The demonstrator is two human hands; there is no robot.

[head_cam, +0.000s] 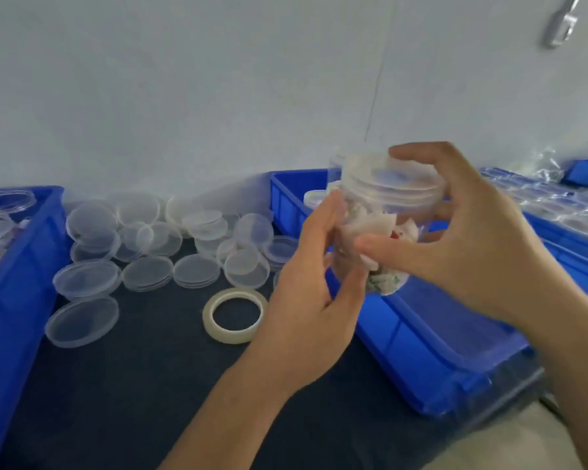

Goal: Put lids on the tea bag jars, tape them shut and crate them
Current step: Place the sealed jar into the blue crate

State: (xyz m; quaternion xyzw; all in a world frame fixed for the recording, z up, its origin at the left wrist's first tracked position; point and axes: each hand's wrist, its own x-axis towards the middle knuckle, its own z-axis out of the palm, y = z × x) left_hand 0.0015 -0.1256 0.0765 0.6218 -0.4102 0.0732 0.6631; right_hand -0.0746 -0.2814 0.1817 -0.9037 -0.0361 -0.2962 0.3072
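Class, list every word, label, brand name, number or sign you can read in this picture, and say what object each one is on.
None can be read.
Tea bags inside the jar held by the left hand and right hand: red and green marks, too blurred to read.
Tape roll, loose lids, blue crates: no print visible.

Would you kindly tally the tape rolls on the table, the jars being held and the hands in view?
tape roll: 1
jar, held: 1
hands: 2, the left hand and the right hand
Total: 4
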